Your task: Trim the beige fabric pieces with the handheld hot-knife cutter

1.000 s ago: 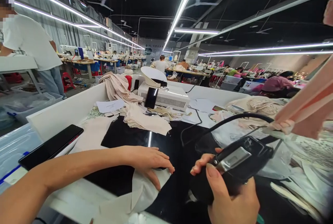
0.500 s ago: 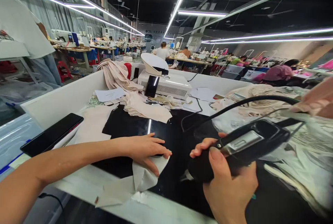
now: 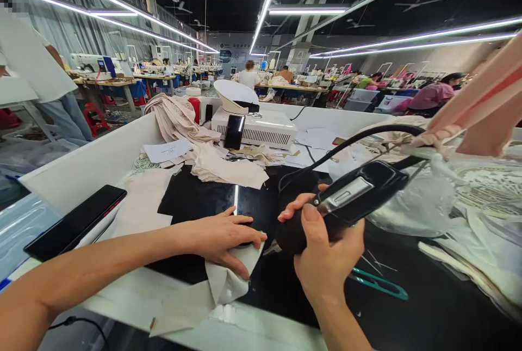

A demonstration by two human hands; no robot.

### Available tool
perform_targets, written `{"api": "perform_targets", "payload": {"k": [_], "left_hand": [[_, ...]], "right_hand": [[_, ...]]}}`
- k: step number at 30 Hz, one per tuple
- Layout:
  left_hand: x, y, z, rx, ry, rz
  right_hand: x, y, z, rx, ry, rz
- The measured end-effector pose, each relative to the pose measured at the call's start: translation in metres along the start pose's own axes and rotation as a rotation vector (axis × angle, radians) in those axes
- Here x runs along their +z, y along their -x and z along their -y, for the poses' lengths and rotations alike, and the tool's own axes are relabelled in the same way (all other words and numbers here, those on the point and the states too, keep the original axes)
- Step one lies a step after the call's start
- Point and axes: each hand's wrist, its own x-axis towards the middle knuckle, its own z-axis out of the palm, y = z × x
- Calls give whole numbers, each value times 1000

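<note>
Left hand (image 3: pixel 222 239) spread wide over the cloth (image 3: pixel 228 284), there across the black mat's (image 3: pixel 281 294) near edge! Right hand (image 3: pixel 326 247) wraps the tool (image 3: pixel 359 193), its tip (image 3: pixel 271 249) near the cloth, teal snips (image 3: pixel 379 282) lying alongside.

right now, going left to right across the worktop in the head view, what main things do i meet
Flat black device, printed paper, left hand on pale cloth, right hand gripping black handheld tool, white fabric pile.
</note>
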Motion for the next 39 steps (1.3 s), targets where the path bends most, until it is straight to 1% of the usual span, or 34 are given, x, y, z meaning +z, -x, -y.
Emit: {"api": "perform_targets", "payload": {"k": [6,13,23,31,39], "left_hand": [[1,-1,0,13,-28,-21],[-2,-1,-2,19,-60,-17],[-4,-2,-3,38,-160,-15],[-10,-2,-8,3,-114,26],[-10,-2,-9,-6,-107,30]], "right_hand": [[4,2,-3,1,-14,30],[7,5,-3,-16,-22,64],[10,16,0,31,-4,74],[7,6,5,-19,-62,43],[6,8,4,-9,-54,57]]}}
